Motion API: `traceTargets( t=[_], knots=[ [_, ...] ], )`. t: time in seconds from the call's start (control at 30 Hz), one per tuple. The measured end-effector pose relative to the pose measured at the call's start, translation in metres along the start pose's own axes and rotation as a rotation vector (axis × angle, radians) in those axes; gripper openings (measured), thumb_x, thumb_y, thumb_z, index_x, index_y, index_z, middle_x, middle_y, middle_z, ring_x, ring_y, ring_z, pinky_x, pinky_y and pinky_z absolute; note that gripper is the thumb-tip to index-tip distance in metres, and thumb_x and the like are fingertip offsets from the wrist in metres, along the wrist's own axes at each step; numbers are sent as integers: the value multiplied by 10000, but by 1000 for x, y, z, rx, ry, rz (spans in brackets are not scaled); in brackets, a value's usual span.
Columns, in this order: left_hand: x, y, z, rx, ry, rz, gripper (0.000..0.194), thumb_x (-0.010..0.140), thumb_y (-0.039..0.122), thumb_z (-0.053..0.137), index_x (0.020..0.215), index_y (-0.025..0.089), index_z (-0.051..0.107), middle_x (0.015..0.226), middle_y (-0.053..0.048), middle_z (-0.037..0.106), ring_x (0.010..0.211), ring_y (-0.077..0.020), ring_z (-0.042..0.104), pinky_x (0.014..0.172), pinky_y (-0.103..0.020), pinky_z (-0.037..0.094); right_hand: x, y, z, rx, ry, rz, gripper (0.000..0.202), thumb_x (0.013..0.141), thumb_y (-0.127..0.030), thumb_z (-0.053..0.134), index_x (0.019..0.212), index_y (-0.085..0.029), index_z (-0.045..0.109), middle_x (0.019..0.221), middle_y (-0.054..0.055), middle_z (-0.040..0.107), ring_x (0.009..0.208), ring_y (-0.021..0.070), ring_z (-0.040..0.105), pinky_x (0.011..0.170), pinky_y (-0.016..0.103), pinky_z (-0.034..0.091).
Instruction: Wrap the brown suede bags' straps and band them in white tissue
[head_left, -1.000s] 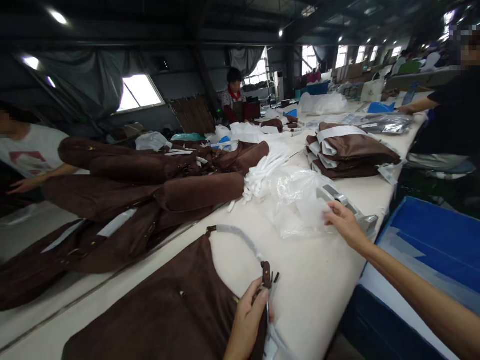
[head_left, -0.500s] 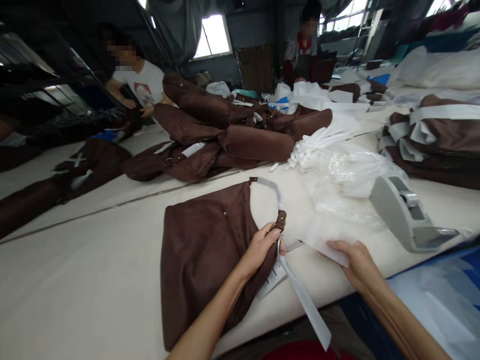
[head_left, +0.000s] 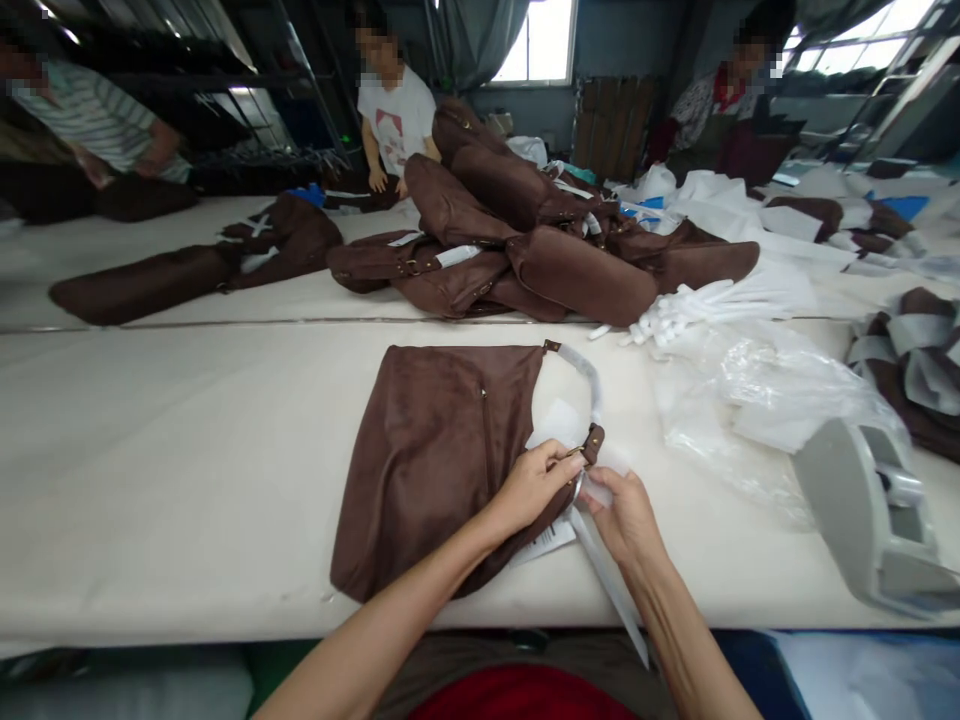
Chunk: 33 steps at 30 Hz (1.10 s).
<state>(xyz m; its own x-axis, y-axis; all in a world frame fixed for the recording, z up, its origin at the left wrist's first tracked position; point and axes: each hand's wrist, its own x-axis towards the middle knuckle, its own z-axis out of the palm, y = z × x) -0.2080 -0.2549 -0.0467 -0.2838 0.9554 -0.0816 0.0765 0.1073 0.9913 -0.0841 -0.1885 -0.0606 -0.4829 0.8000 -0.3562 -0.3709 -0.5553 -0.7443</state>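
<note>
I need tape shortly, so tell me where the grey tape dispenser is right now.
The tape dispenser stands at the right of the head view, near the table's front edge, beside the crumpled clear plastic.

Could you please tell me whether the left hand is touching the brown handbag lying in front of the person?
Touching: the head view shows the left hand's fingers closed on the handbag beside its strap tab.

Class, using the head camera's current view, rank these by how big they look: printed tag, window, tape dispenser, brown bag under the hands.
1. Brown bag
2. Tape dispenser
3. Window, partly cut off by the frame and farther away
4. Printed tag, partly covered
</note>
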Motion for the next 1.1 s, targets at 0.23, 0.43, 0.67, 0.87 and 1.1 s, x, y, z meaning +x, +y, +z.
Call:
traceTargets(
  t=[0.23,0.43,0.67,0.87,1.1],
  knots=[
    [-9,-4,7,-143,259,-160,526,707,518,804,1011,137,606,810,-35,680,738,-176,633,666,-262,461,-7,-8,-7,131,21,25,297,596,-115,797,880,-182,741,835,16,772,790,184,716,737,299,589],
    [-4,-4,10,-541,95,-142,598,636,426,872,1106,100,699,997,-115,744,998,-256,673,910,-325,483,-12,2,-8,83,23,5,324,631,-163,816,947,-192,750,923,27,777,885,191,721,806,309,596],
    [1,-2,9,-482,56,-119,385,732,344,767,1049,128,738,945,-60,742,884,-212,660,826,-293,489,-28,-10,-38,-215,-106,7,464,737,-294,809,1174,-198,686,1077,79,751,982,241,695,852,368,577],
    [3,4,5,-508,-39,-116,322,753,285,721,1032,126,737,964,-53,735,903,-189,638,849,-259,453,-12,-24,-81,-705,-149,-345,739,815,-286,731,1477,-304,403,1176,53,686,1072,213,652,923,359,536],
    [1,4,7,-417,0,-65,342,762,301,699,1058,131,714,976,-42,714,935,-200,622,885,-283,448,26,-60,-65,-1163,-517,-958,157,851,-202,638,921,-273,758,1142,100,621,1113,263,594,914,425,520]
  ],
)
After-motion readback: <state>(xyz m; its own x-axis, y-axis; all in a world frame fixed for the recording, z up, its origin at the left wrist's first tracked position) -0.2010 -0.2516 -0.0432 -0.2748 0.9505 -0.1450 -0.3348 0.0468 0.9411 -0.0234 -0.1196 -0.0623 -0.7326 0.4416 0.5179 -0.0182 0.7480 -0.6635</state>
